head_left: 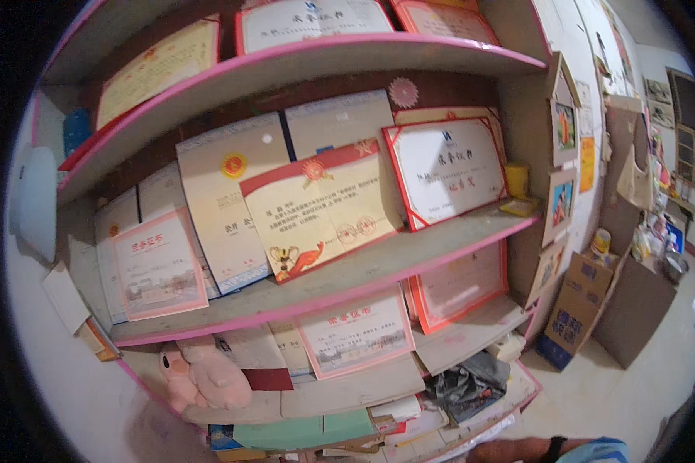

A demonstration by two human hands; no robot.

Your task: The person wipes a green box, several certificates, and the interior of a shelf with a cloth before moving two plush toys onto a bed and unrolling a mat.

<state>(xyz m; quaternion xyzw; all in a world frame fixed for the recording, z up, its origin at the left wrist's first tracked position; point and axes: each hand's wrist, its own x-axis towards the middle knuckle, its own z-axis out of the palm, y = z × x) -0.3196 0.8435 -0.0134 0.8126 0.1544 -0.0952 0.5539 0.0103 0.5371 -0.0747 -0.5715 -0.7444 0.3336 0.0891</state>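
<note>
Shelving [324,69] made of dull grey boards with bright pink front edges fills the middle of the frame, its tiers bent by the lens and rising toward the right. The boards look scuffed and carry rows of propped certificates. On the middle tier, a cream certificate [324,212] with a dark red top band and a gold trophy printed at its lower left leans in front of a taller pale sheet [228,197] with a gold seal. Right of the frame's centre, a white certificate [449,170] with a red border stands tilted back; a yellow cup [517,179] is near that tier's right end.

Lower down, a pink-bordered certificate [357,332] is propped up, with a pink plush toy [220,378] at lower left and a crumpled dark grey bag [471,382] at lower right. A flat green sheet [309,430] lies near the bottom edge.

Of the 2 hands, only the right hand [510,450] shows — at the bottom, right of centre, near the lowest tier and below the bag. A black band [557,447] circles its wrist, beside a light blue sleeve [604,450]. Its fingers are cut off — I cannot tell whether they are spread, pressed together or pinching anything. The left hand is outside the frame, its state unknown.
</note>
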